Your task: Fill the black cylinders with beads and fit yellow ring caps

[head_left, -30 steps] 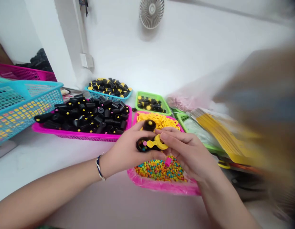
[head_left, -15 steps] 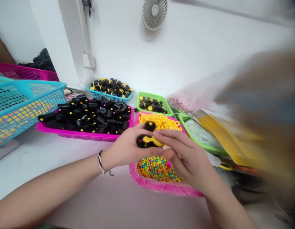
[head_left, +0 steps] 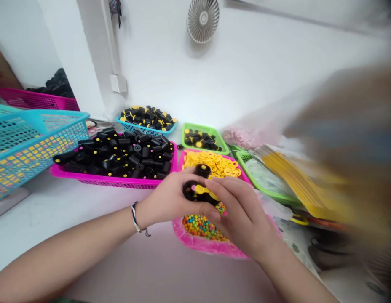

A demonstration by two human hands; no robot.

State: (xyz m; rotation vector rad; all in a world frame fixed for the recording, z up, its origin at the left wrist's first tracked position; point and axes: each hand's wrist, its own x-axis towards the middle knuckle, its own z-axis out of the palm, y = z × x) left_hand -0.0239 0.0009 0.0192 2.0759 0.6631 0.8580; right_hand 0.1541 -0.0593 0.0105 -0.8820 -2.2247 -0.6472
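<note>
My left hand [head_left: 172,195] is closed around a black round plastic part [head_left: 189,191] with an open, cup-like end. A yellow plastic piece [head_left: 202,190] lies across it, and a small pink spot shows at its end. A black cylinder with a yellow dot [head_left: 203,169] sticks up beyond my left fingers, apparently in the same hand. My right hand [head_left: 246,212] is closed, its fingertips pressed on the yellow piece's far end, which they partly cover. Both hands are over a pink-lined tray [head_left: 211,249] of small multicoloured balls.
Behind my hands is a pink basket of yellow pieces [head_left: 211,162]. Black cylinders fill a magenta basket [head_left: 119,183] at left. Blue [head_left: 145,128] and green [head_left: 225,147] baskets hold black-and-yellow parts. A large blue basket [head_left: 65,122] stands far left; yellow packaging [head_left: 287,181] and a blurred shape are at right.
Both hands have shifted slightly, with the black part tilting a little. The right fingers now cover more of the yellow piece. A pink bit seen by the right fingers earlier is out of sight.
</note>
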